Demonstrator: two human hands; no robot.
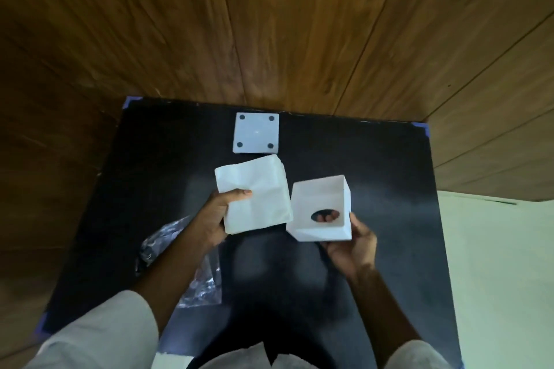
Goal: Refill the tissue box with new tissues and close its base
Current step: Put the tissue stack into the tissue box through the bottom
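Observation:
My left hand (220, 213) holds a white stack of tissues (254, 189) above the black table, thumb on top of the stack. Right beside it, my right hand (355, 244) grips the white cube-shaped tissue box (319, 201) from below, its open bottom turned towards me. Fingers show through the oval hole in the box's inner face. The white square base (256, 132), with dark round pads at its corners, lies flat at the table's far edge, apart from both hands.
The black table (389, 165) stands against wooden wall panels. A crumpled clear plastic wrapper (198, 278) lies under my left forearm. Pale floor shows to the right of the table. White paper (172, 361) sits at the near edge.

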